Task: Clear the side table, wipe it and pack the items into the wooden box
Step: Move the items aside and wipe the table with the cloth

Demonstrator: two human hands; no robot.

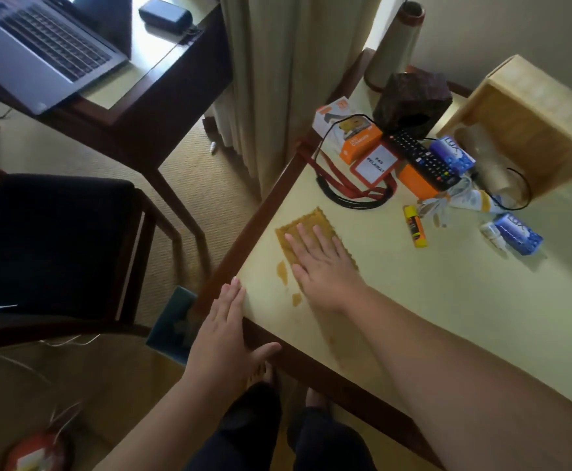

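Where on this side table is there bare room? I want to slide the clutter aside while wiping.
Bare top runs along the near edge of the table, right of the right hand pressing the yellow cloth, and below the glue stick and soap box. The far corner is crowded: remote, orange boxes, cables and wooden box.

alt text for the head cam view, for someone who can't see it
A person's right hand presses flat on a yellow cloth on a side table, while the left hand rests flat on its dark edge. Behind lie a remote, glue stick, soap boxes and a tipped wooden box.
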